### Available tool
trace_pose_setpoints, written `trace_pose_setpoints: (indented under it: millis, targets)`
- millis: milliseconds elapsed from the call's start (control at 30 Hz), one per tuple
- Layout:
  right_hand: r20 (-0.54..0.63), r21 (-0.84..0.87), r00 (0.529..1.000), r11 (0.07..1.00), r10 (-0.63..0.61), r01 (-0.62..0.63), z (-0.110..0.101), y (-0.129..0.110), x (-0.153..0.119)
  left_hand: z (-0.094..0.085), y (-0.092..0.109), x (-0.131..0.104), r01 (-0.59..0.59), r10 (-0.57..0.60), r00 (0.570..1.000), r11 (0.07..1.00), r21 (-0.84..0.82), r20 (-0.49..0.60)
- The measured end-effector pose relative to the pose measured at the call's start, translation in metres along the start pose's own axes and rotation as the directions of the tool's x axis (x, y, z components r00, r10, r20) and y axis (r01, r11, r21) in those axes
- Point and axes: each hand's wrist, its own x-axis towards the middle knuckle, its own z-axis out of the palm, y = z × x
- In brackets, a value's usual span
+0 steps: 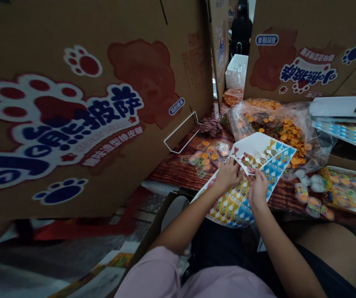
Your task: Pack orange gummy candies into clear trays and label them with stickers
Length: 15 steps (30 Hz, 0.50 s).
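Note:
A printed sticker sheet (pixel 227 207) with rows of yellow and blue pictures lies across my lap and the table edge. Its far part is mostly plain white, with a few pictures on it. My left hand (pixel 230 174) rests on the sheet, fingers bent against a narrow white strip. At the other end of that strip, my right hand (pixel 258 188) pinches it between thumb and fingertips, slightly raised. Small clear packs (pixel 205 157) with orange pieces lie beyond my left hand. Behind the sheet sits a large clear bag (pixel 277 120) of orange discs.
A big cardboard carton (pixel 97 103) walls off the left, another carton (pixel 308 54) the back right. A white wire frame (pixel 182 136) stands by the left one. At right are more packs (pixel 314 205), a tray (pixel 352 190) and stacked sheets (pixel 348 132). A person (pixel 242 31) is far behind.

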Motion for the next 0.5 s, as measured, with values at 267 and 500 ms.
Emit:
trace_pose_setpoints:
  millis: [267, 500]
  targets:
    - [0.0, 0.025, 0.999, 0.999, -0.042, 0.042, -0.0077, 0.005, -0.0092, 0.0, 0.0001, -0.0061, -0.018, 0.018, 1.0, 1.0, -0.002, -0.013]
    - [-0.007, 0.05, 1.0, 0.998, -0.026, 0.027, -0.0053, 0.0029, -0.0033, 0.0083, -0.0051, -0.0067, -0.052, 0.047, 0.998, 0.993, -0.102, -0.05]
